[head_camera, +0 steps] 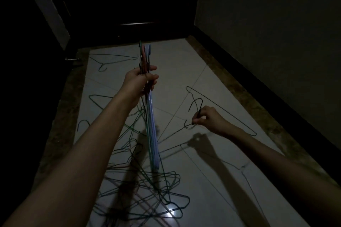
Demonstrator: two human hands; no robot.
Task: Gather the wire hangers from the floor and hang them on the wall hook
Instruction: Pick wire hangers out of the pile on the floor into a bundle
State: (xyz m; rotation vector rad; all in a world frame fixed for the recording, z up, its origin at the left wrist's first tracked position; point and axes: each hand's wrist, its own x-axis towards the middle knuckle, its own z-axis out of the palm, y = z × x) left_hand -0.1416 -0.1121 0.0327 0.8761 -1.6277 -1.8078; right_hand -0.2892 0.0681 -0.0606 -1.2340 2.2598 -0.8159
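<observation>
My left hand (140, 79) grips a bundle of hangers (151, 127), pale blue, green and pink, held edge-on above the floor. My right hand (208, 119) pinches the neck of a dark wire hanger (224, 109) just below its hook, low over the tiles on the right. A tangled heap of dark green wire hangers (147, 186) lies on the floor below my arms. Single wire hangers lie at the far left (112, 57) and at mid left (96, 97). No wall hook is in view.
The light tiled floor (175, 64) has a mottled brown border (239, 90). A plain wall (267, 24) with a dark skirting runs along the right. A dark door (132, 5) closes the far end, and a small door stop (71, 59) sits at the left edge. The room is dim.
</observation>
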